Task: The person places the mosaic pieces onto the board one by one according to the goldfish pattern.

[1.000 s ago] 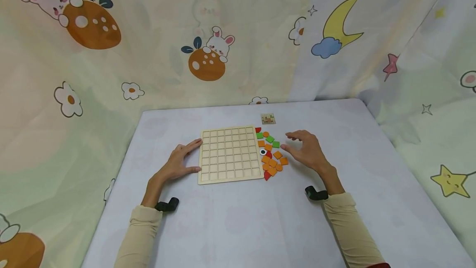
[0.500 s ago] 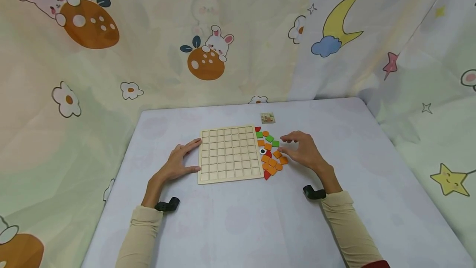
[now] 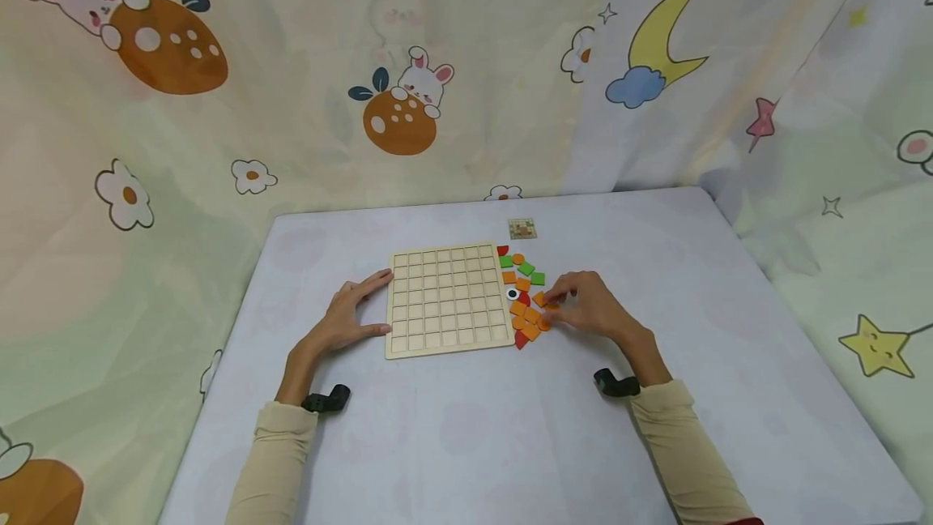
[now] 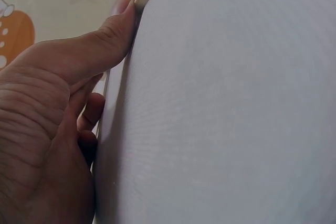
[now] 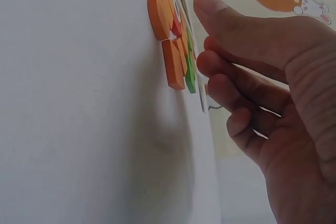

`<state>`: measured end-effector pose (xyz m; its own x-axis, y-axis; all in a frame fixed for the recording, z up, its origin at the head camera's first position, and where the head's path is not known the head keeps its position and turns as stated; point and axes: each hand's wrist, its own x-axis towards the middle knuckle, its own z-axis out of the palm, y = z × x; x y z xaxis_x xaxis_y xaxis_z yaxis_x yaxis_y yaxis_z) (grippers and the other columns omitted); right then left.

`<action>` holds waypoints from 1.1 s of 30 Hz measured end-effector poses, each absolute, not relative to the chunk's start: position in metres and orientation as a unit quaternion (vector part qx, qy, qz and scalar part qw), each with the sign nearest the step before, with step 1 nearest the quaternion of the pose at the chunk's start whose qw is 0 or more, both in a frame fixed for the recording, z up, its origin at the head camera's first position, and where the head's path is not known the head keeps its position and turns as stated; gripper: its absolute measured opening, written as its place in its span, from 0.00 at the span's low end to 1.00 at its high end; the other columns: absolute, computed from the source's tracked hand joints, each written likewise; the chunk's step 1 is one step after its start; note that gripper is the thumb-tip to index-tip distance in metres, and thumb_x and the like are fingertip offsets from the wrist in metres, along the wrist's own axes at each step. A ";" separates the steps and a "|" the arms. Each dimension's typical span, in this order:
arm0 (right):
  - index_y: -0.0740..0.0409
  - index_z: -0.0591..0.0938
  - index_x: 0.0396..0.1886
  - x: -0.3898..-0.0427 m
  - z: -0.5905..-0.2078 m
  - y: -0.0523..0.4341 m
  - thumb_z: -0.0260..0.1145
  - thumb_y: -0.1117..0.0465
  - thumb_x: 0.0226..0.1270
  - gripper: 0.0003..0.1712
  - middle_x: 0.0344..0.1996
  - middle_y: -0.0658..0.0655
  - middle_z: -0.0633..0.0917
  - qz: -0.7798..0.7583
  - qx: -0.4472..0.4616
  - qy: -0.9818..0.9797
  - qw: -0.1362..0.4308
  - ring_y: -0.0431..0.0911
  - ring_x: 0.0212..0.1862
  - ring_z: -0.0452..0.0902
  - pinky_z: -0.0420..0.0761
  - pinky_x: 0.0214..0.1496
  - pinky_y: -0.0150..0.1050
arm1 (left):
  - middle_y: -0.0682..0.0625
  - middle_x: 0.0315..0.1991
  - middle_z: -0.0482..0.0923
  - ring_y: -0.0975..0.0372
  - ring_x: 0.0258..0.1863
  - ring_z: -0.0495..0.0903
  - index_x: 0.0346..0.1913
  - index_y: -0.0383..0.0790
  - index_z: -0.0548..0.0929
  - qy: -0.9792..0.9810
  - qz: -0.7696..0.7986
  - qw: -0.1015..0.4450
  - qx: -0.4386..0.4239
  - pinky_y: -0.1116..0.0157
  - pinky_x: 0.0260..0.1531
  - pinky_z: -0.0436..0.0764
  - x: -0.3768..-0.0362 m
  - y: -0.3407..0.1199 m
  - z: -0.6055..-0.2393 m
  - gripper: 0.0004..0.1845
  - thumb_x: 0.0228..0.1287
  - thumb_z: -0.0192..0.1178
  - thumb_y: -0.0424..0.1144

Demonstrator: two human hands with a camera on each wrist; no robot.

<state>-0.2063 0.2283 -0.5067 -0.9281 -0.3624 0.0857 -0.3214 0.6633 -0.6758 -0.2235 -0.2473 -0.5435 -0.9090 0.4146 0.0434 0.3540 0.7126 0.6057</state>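
The grid board [image 3: 448, 300] lies mid-table, the left hand [image 3: 348, 317] flat against its left edge, steadying it. Right of the board, the right hand [image 3: 586, 304], fingers loosely bent, hovers at the orange tiles [image 3: 530, 319]; picking seems underway, needing a pinch.

Two bare hands, left hand [image 3: 342, 322] and right hand [image 3: 592, 308], no rings, no gloves. Both forearms in long sleeves, beige colour, soft knit-like cloth, cuffs ending just before wrists. Small black device [image 3: 325, 400] under left wrist, same black device [image 3: 616, 384] under right wrist. Red cloth edge at near end of right sleeve.
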 end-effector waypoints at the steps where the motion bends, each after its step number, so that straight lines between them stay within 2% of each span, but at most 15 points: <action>1: 0.53 0.92 0.38 -0.205 -0.507 0.228 0.83 0.55 0.49 0.15 0.32 0.48 0.90 -0.364 -0.189 0.911 0.034 0.45 0.38 0.77 0.73 0.46 0.44 | 0.58 0.81 0.55 0.59 0.44 0.63 0.78 0.57 0.62 0.924 0.316 0.048 0.208 0.58 0.47 0.59 -0.223 -0.247 -0.544 0.53 0.49 0.77 0.59; 14: 0.49 0.93 0.34 -0.195 -0.512 0.226 0.84 0.54 0.47 0.13 0.24 0.43 0.85 -0.341 -0.204 0.916 0.058 0.45 0.34 0.75 0.72 0.43 0.39 | 0.56 0.81 0.56 0.60 0.46 0.63 0.78 0.55 0.62 0.919 0.325 0.044 0.218 0.57 0.48 0.59 -0.224 -0.247 -0.544 0.53 0.49 0.77 0.59; 33: 0.50 0.92 0.34 -0.194 -0.510 0.222 0.83 0.55 0.49 0.12 0.24 0.44 0.83 -0.299 -0.206 0.930 0.066 0.41 0.33 0.74 0.75 0.41 0.36 | 0.55 0.81 0.56 0.59 0.45 0.63 0.78 0.53 0.63 0.922 0.318 0.042 0.217 0.57 0.48 0.59 -0.225 -0.247 -0.546 0.54 0.48 0.77 0.59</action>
<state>-0.1943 0.2216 -0.5098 -0.9069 -0.4214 0.0005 -0.3427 0.7369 -0.5827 -0.2252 -0.2474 -0.5458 -0.9021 0.4271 0.0618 0.3741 0.7028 0.6051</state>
